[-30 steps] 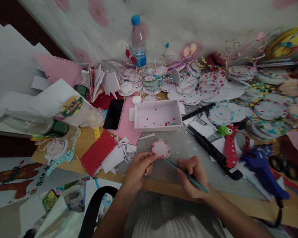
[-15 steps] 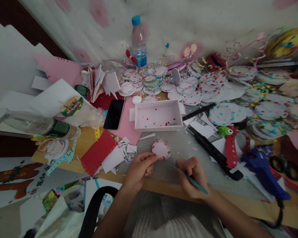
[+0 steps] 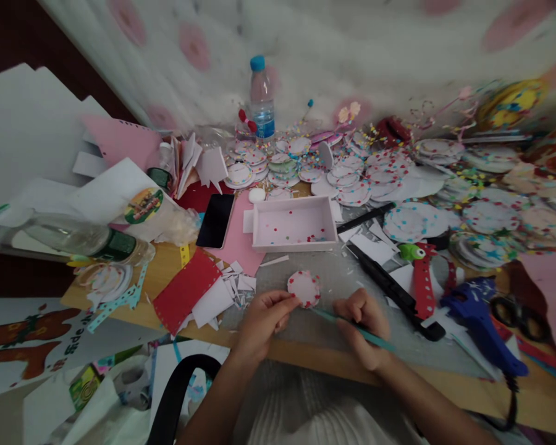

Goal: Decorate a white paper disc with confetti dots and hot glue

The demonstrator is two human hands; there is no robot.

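Observation:
My left hand (image 3: 267, 321) pinches the lower left edge of a small round paper disc (image 3: 304, 288), which has red pieces around its rim. In my right hand (image 3: 364, 324) is a thin teal stick-like tool (image 3: 373, 338), gripped like a pen. Its tip lies at the disc's lower edge; whether it touches is too small to tell. Beyond the disc stands a shallow white box (image 3: 294, 245) with a few red and coloured bits inside. Both hands are above the grey mat (image 3: 340, 272) at the table's front edge.
A phone (image 3: 215, 220) and a red card (image 3: 185, 289) lie left. To the right are a black bar-shaped tool (image 3: 389, 281) and a blue glue gun (image 3: 484, 321). Many decorated discs (image 3: 347, 176) pile up behind the box, near an upright bottle (image 3: 262, 105).
The view has tilted up slightly, so things sit lower in the picture. My left hand still holds the disc. The teal tool has shifted a little within my right hand's grip.

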